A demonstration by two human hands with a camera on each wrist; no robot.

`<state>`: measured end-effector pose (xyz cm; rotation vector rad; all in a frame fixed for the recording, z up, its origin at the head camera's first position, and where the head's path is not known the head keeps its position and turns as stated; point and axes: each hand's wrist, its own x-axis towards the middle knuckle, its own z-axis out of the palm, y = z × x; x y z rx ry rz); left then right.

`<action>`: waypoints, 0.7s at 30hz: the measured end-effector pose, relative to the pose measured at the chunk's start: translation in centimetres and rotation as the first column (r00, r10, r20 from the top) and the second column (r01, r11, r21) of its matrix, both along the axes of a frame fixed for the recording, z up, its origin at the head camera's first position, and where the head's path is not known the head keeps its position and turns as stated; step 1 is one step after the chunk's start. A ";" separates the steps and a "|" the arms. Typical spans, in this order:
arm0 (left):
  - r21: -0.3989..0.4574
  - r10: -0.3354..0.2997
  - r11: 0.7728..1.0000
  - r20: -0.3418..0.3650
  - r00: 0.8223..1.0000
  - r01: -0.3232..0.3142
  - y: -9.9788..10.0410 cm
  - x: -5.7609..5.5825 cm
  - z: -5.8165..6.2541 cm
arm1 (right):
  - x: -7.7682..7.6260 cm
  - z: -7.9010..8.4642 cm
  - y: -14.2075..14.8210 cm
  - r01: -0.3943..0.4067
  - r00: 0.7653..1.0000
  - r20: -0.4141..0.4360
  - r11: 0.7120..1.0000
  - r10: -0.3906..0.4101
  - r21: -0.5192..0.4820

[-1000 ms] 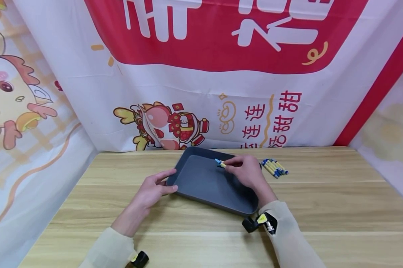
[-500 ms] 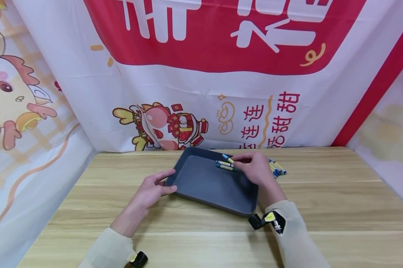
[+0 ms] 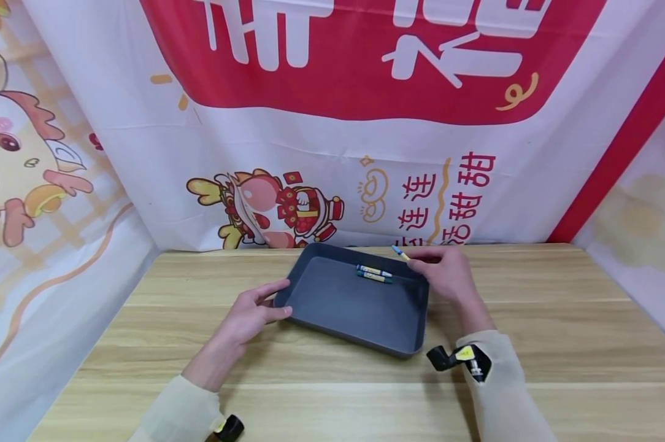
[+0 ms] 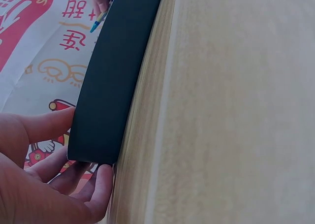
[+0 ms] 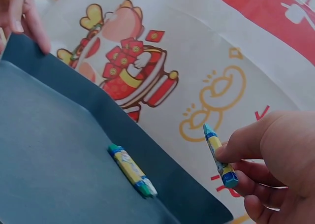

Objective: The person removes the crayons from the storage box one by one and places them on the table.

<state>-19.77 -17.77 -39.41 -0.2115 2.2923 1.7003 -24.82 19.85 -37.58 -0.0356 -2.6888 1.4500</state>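
- a hand can dip into the tray from above, and the near part of its floor has lots of room.
- two crayons lie side by side near its far wall, so that spot is taken.
- the left hand grips the left end and blocks it.
- the right hand, pinching a crayon, fills the far right corner.
- a black wrist camera sticks out by the near right corner.
- the cloth hangs close behind, so it's tight there.
- the table has room between the arms and off to the right.
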 end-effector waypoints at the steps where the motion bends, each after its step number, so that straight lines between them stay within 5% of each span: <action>1: 0.001 0.001 1.000 -0.001 1.000 -0.001 0.0 0.0 0.0 | 0.0 0.0 0.2 0.003 1.000 0.008 1.000 -0.003 -0.003; 21: 0.013 0.018 1.000 -0.004 1.000 -0.018 0.2 0.1 0.1 | 0.0 -0.1 3.5 0.106 0.994 -0.022 0.994 -0.106 0.009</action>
